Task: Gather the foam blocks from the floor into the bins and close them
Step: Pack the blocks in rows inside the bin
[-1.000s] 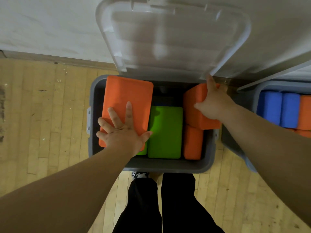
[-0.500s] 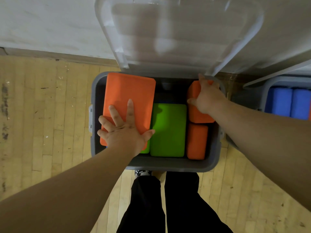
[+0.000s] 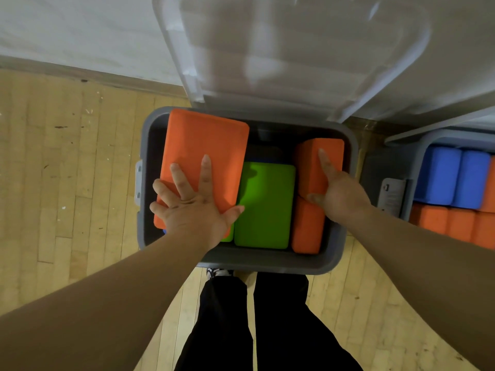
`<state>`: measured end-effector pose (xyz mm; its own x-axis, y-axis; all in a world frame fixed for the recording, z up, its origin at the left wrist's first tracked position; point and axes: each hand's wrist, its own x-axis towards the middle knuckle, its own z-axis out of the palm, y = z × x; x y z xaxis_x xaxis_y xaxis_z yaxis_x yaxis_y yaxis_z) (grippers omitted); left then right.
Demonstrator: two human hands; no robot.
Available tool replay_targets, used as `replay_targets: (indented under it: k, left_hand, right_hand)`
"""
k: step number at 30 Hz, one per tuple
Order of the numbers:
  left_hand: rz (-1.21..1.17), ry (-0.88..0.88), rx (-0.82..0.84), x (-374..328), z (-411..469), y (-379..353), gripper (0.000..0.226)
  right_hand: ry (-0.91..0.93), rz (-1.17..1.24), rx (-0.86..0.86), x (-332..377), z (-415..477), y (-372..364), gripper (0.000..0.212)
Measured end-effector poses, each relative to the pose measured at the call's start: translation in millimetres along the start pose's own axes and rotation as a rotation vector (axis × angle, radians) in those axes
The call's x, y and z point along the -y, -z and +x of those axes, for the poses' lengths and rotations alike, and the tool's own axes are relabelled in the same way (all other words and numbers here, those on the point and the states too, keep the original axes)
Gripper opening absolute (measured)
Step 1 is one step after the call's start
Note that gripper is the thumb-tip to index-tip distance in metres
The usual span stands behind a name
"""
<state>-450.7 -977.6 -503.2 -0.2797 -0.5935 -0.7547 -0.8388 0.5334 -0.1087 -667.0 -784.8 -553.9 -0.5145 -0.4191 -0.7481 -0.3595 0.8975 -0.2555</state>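
Observation:
A grey bin (image 3: 241, 261) stands on the wood floor by the wall, its clear lid (image 3: 289, 54) swung up and open. Inside lie a large orange foam block (image 3: 206, 148) on the left, a green block (image 3: 263, 204) in the middle and two orange blocks on the right. My left hand (image 3: 191, 204) presses flat on the large orange block with spread fingers. My right hand (image 3: 336, 188) lies flat on the far right orange block (image 3: 308, 167), fingers straight. A near right orange block (image 3: 306, 228) sits below it.
A second grey bin (image 3: 401, 167) stands at the right, holding blue blocks (image 3: 452, 175) and orange blocks (image 3: 455, 223), its lid also raised. The white wall and baseboard run behind both bins. My legs and a shoe stand just in front of the first bin.
My right hand slid from the far edge of the right orange block down onto its top, and the block sank lower into the bin. My left hand stayed pressed on the large orange block.

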Motion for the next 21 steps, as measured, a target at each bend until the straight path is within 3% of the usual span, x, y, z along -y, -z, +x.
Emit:
replay_targets:
  k: [21]
  left_hand:
    - [-0.009,-0.003,-0.111,-5,6,-12,0.125]
  right_hand:
    - [0.018,-0.017,-0.033,-13,61,-34,0.11]
